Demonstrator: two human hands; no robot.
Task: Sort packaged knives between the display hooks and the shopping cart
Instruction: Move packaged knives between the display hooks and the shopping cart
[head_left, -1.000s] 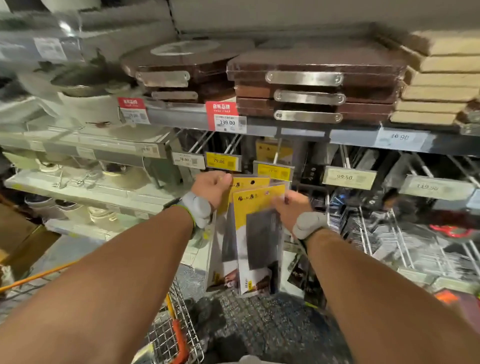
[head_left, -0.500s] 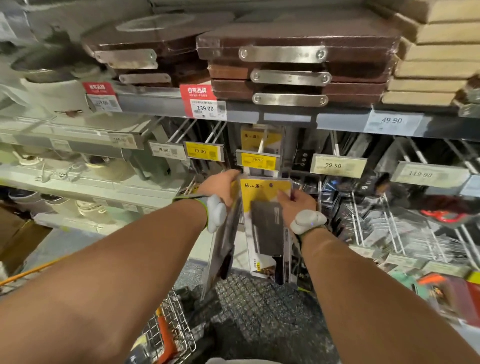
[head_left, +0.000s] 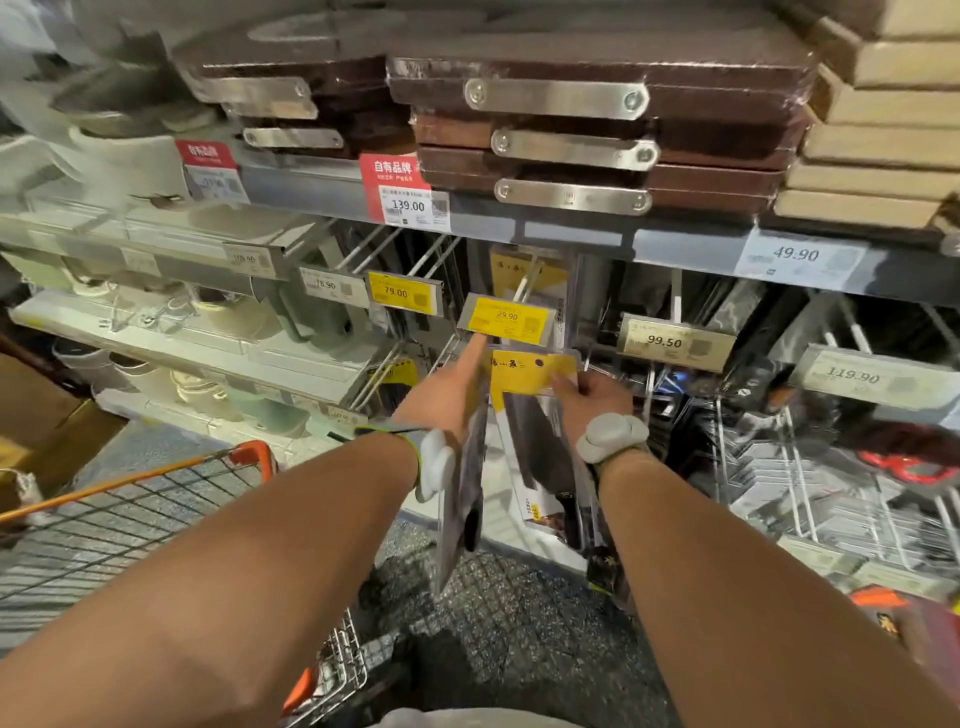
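Hanging step judged underway: cleaver pack (head_left: 535, 415) pinched by right hand (head_left: 597, 402); second pack (head_left: 462, 493) gripped by left hand (head_left: 447, 395). Next: header hole aligned onto hook (head_left: 524, 283).

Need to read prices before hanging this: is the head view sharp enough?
Head view: centre sharp, the 29.90 tag and 99.50 tag legible; left edge shelves smeared, washed out; wide-angle bends the shelf rail; the knife pack in the right hand is readable.
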